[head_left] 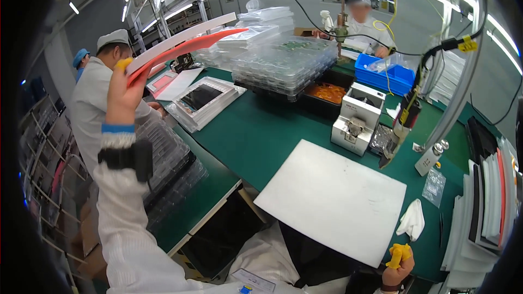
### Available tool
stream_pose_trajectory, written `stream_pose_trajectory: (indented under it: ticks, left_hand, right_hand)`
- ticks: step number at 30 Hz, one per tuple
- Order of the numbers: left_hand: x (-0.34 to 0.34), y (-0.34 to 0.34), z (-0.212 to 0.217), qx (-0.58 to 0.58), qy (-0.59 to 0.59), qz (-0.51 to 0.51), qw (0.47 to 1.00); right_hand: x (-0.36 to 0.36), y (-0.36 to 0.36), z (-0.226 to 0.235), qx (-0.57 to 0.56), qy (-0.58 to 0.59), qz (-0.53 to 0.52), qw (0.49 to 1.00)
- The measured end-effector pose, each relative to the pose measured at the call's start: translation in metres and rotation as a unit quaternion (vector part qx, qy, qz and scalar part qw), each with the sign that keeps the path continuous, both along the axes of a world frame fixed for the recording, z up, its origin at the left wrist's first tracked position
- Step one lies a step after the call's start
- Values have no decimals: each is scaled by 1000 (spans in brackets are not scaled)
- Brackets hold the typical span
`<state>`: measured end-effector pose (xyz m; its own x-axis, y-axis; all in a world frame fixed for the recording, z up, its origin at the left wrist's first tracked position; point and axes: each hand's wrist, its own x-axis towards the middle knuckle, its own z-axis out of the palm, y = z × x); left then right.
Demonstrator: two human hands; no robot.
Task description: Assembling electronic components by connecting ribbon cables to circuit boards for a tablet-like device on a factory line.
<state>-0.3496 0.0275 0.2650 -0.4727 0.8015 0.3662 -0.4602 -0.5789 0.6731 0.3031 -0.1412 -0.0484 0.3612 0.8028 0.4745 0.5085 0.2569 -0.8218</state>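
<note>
My left hand (124,88) is raised high at the left and grips a flat white panel (180,37) stacked on a red sheet (190,46), both tilted up toward the back. My right hand (400,265) is low at the bottom right, fingers curled with yellow fingertip covers, touching the near corner of a large white board (332,198) that lies flat on the green table (261,130). Whether that hand grips the board's edge is unclear.
Clear plastic tray stacks (283,62) stand at the back and by my left arm (169,152). A framed dark panel (201,99), a white box-shaped machine (357,118), a blue bin (384,76), a white cloth (413,219) and upright panels (487,201) are around. Other people work nearby (101,103).
</note>
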Motion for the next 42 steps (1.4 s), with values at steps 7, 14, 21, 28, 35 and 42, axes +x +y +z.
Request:
stream_pose_trajectory:
  ticks: [7, 14, 21, 28, 35, 42]
  left_hand:
    - [85, -144, -114, -4, -22, -38, 999]
    - [216, -197, -169, -117, -107, -66, 985]
    - [261, -191, -226, -204, -90, -90, 971]
    - [284, -189, -241, -259, 52, -163, 951]
    - [251, -148, -278, -215, -281, -359, 863]
    - [218, -74, -291, -201, -180, -428, 862]
  right_hand:
    - [-50, -13, 69, -55, 82, 254, 962]
    - [-146, -2, 48, -226, 366, 568, 701]
    - [-204, 24, 39, -183, 490, 500, 690]
    - [-209, 34, 44, -157, 565, 319, 745]
    - [-133, 26, 36, -175, 528, 304, 773]
    - [-53, 33, 37, -224, 601, 335, 690]
